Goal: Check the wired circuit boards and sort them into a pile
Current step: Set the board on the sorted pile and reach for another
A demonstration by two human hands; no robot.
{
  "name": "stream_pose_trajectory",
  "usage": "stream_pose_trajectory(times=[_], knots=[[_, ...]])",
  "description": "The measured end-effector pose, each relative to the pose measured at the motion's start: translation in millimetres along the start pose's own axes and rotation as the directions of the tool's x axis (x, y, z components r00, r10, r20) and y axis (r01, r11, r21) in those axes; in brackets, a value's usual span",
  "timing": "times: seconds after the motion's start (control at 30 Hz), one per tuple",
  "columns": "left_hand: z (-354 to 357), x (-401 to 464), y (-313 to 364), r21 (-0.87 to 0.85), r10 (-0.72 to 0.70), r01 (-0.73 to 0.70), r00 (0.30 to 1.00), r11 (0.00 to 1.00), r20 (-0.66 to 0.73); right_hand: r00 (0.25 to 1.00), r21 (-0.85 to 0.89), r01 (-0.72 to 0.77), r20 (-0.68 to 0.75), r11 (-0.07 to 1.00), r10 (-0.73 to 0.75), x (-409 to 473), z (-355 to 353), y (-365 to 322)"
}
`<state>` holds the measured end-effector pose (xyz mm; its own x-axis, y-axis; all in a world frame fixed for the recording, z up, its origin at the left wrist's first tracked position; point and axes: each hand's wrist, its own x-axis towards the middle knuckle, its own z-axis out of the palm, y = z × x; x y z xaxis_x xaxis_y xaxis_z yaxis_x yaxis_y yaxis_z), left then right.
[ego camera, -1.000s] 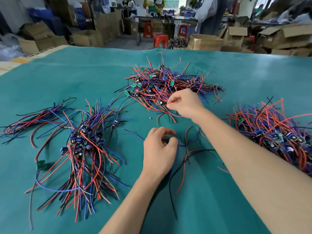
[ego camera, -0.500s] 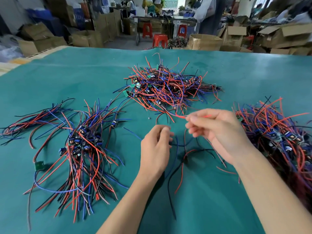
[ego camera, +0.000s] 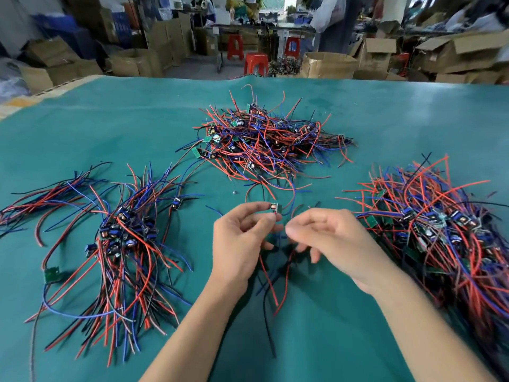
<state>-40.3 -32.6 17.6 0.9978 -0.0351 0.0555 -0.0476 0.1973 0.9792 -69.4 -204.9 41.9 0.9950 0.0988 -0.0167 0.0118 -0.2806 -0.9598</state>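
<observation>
My left hand [ego camera: 242, 241] pinches a small wired circuit board [ego camera: 274, 208] between thumb and fingertips, just above the green table [ego camera: 110, 128]. Its red, blue and black wires [ego camera: 271, 288] hang down between my hands. My right hand [ego camera: 330, 238] is beside it with fingers curled, pinching a thin wire near the board. A tangled heap of boards [ego camera: 264, 142] lies at the far middle. An aligned pile of boards [ego camera: 124, 232] lies on the left. A third heap [ego camera: 440, 224] lies on the right.
A loose bunch of wires [ego camera: 41, 199] lies at the far left. A single green board [ego camera: 51, 274] sits at the left pile's edge. Cardboard boxes [ego camera: 327, 64] and red stools [ego camera: 256, 63] stand beyond the table's far edge.
My right hand drew a board out of the middle heap and brought it toward me. My left hand rose from the loose wires and took hold of that board.
</observation>
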Motion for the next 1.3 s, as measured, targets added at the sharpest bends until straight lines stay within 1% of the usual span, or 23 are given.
stream_pose_trajectory(times=[0.03, 0.07, 0.13, 0.2, 0.3, 0.4, 0.47, 0.53, 0.67, 0.8, 0.9, 0.93, 0.97, 1.03, 1.1, 1.17, 1.3], knots=[[0, 0, 0, -0.002, 0.005, -0.005, 1.0, 1.0, 0.014, 0.987, -0.054, -0.008, -0.161, 0.998, -0.001, 2, 7, 2], [0, 0, 0, 0.001, 0.012, -0.012, 0.999, 1.0, 0.034, 0.968, -0.024, -0.02, -0.249, 1.0, 0.014, 4, 14, 5], [-1, -1, -1, 0.019, 0.032, -0.034, 0.996, 0.999, 0.082, 0.953, 0.192, -0.023, -0.291, 0.981, 0.079, 7, 23, 5], [-1, -2, -1, 0.038, 0.05, -0.055, 0.989, 0.998, 0.137, 0.947, 0.341, -0.047, -0.283, 0.939, 0.15, 7, 24, 1], [2, -5, -2, 0.084, 0.05, -0.07, 0.974, 0.994, 0.219, 0.949, 0.517, -0.102, -0.207, 0.85, 0.24, 8, 20, 0], [3, -6, -1, 0.089, 0.038, -0.062, 0.968, 0.994, 0.249, 0.962, 0.593, -0.082, -0.163, 0.801, 0.219, 8, 13, 1], [2, -5, 2, 0.055, 0.005, -0.018, 0.97, 0.998, 0.242, 0.973, 0.607, -0.061, -0.14, 0.792, 0.183, 7, 10, 1], [2, -5, 4, 0.062, -0.034, 0.019, 0.966, 0.998, 0.257, 0.982, 0.617, -0.051, -0.113, 0.785, 0.153, 7, 10, 1], [3, -6, 0, 0.164, -0.025, -0.023, 0.958, 0.986, 0.287, 0.989, 0.589, -0.033, -0.097, 0.807, 0.111, 8, 13, 4], [1, -4, -2, 0.214, 0.018, -0.083, 0.957, 0.973, 0.29, 0.984, 0.488, -0.03, -0.137, 0.873, 0.11, 8, 15, 5], [0, -4, -2, 0.24, 0.03, -0.101, 0.959, 0.965, 0.281, 0.967, 0.288, 0.022, -0.249, 0.957, 0.052, 10, 13, 8], [0, -4, -2, 0.25, 0.025, -0.097, 0.96, 0.963, 0.278, 0.961, 0.246, 0.038, -0.276, 0.968, 0.032, 11, 13, 10], [0, -4, -2, 0.258, 0.015, -0.092, 0.958, 0.962, 0.285, 0.962, 0.256, 0.049, -0.271, 0.965, 0.023, 11, 13, 10], [1, -6, -1, 0.277, -0.004, -0.094, 0.942, 0.956, 0.335, 0.978, 0.325, 0.047, -0.206, 0.944, 0.022, 10, 16, 10], [2, -7, 1, 0.289, -0.026, -0.085, 0.933, 0.954, 0.359, 0.983, 0.316, 0.024, -0.179, 0.948, 0.035, 10, 17, 10], [2, -6, 3, 0.262, -0.033, -0.063, 0.938, 0.963, 0.346, 0.966, 0.25, 0.028, -0.255, 0.968, 0.038, 13, 13, 14], [1, -5, 4, 0.231, -0.035, -0.052, 0.934, 0.971, 0.357, 0.918, 0.071, 0.083, -0.393, 0.994, -0.049, 16, 6, 20]])
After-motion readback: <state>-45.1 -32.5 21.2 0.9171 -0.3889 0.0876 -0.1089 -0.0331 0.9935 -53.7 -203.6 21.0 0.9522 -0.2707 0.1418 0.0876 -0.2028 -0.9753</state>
